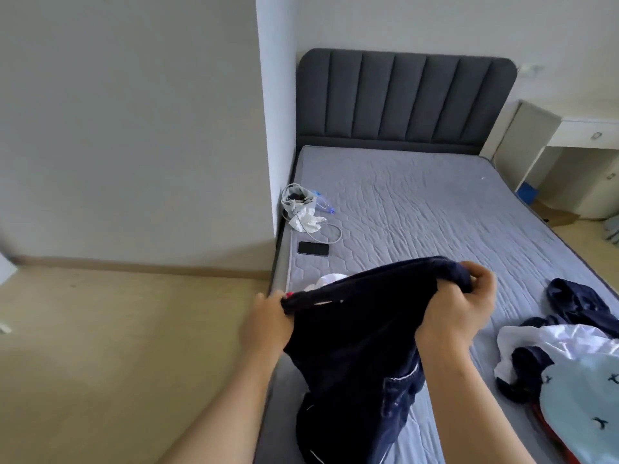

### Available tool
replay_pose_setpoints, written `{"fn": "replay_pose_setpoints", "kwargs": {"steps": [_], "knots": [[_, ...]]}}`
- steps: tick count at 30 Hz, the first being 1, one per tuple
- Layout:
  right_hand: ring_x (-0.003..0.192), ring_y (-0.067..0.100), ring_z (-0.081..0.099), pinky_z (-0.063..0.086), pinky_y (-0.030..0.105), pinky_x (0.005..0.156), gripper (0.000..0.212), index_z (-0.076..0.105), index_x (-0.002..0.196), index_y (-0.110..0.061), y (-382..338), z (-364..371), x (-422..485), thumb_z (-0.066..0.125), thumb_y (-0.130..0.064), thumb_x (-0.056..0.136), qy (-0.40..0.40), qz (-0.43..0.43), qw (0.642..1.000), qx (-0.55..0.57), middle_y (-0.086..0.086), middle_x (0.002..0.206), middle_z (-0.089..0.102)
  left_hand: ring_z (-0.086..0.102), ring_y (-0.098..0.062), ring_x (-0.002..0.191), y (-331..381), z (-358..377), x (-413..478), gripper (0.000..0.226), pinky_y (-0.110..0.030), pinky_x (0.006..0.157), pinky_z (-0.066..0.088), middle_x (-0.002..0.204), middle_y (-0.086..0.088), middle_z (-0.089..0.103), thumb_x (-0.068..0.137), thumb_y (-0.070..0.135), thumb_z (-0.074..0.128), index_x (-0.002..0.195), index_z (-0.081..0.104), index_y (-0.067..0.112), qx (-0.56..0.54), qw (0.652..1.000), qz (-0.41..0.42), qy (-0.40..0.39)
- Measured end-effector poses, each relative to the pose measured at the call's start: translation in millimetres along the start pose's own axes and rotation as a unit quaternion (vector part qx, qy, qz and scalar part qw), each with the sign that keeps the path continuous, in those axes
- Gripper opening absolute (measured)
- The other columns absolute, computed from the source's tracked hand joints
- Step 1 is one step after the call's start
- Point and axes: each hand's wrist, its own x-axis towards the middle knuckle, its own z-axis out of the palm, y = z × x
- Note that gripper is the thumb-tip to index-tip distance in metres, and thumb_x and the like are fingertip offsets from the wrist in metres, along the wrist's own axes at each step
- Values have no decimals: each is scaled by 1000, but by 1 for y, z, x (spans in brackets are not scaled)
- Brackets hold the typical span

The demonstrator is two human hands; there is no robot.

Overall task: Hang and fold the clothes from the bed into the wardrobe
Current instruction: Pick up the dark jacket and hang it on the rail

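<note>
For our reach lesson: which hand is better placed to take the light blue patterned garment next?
Likely right hand: the light blue patterned garment lies on its side; the left hand sits beyond the dark navy garment.

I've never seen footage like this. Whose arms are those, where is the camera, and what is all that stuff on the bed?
There is no machine here. These are a person's two bare arms, filmed by one wide-angle camera worn on the head, which looks forward and down.

The left hand and right hand each grip the top edge of a dark navy garment and hold it up over the near side of the bed.

On the bed lie a black phone, a white cable and a small open pouch by the wall. To the right is a pile of clothes: a white garment, a light blue patterned one and another navy piece. No wardrobe shows in this picture.
</note>
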Motion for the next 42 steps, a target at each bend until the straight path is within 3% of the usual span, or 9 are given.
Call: {"fn": "replay_pose_setpoints", "kwargs": {"steps": [2, 4, 7, 9, 12, 16, 24, 30, 42], "knots": [[58, 0, 42, 37, 16, 57, 37, 46, 70, -31, -1, 11, 2, 42, 5, 75, 7, -3, 1000, 7, -9, 71, 45, 59, -29, 75, -33, -7, -3, 17, -31, 64, 48, 86, -5, 60, 86, 15, 39, 78, 52, 23, -79, 989, -123, -22], [59, -1, 44, 38, 16, 57, 37, 47, 71, -31, 3, 25, -5, 42, 5, 74, -32, -3, 999, -19, -9, 71, 47, 62, -29, 69, -53, -19, -2, 19, -42, 67, 56, 88, -10, 61, 90, 15, 37, 81, 51, 23, -270, 928, -256, -12], [62, -4, 49, 43, 17, 63, 38, 50, 71, -31, 18, 51, -28, 45, 6, 76, -113, 26, 991, -65, -11, 72, 51, 60, -33, 76, -70, -48, 11, 13, -49, 60, 52, 99, -14, 58, 95, 18, 42, 92, 53, 11, -619, 670, -410, 4], [73, 8, 54, 47, 31, 75, 37, 54, 72, -30, 31, 69, -42, 45, 5, 77, -170, 63, 979, -94, -8, 74, 56, 59, -34, 80, -89, -72, 20, 18, -47, 59, 50, 100, -16, 58, 93, 20, 46, 82, 51, 7, -720, 565, -400, 42], [83, 20, 57, 49, 40, 83, 38, 60, 83, -28, 49, 102, -72, 43, 6, 79, -258, 112, 952, -124, -2, 81, 61, 59, -29, 75, -122, -111, 17, 20, -38, 51, 54, 88, -14, 58, 93, 25, 49, 83, 51, 8, -753, 545, -340, 142], [71, 12, 55, 48, 27, 68, 45, 61, 80, -32, 54, 152, -125, 41, 8, 79, -357, 119, 920, -107, -2, 84, 61, 59, -24, 81, -172, -167, -3, 9, -34, 61, 56, 91, -8, 57, 93, 13, 51, 100, 55, 10, -765, 497, -278, 301], [64, 11, 49, 41, 26, 61, 51, 64, 78, -35, 42, 256, -224, 39, 9, 80, -471, 118, 872, -66, -1, 81, 62, 48, -12, 53, -257, -269, -16, 28, -25, 57, 55, 77, -4, 52, 84, -11, 37, 90, 51, 12, -655, 558, -157, 486], [67, 14, 57, 47, 27, 60, 48, 63, 76, -33, 41, 342, -341, 39, 8, 82, -516, 137, 843, -66, -6, 77, 62, 60, -22, 80, -367, -346, -23, 43, -29, 57, 55, 88, -1, 60, 86, -10, 44, 80, 57, 30, -612, 534, -182, 554], [75, 19, 60, 52, 36, 71, 37, 59, 68, -30, 71, 450, -561, 45, 2, 79, -562, 182, 798, -117, -3, 77, 62, 56, -22, 79, -550, -423, -39, 32, -32, 56, 50, 86, -8, 56, 81, -11, 47, 77, 54, 19, -565, 465, -334, 594]]}}
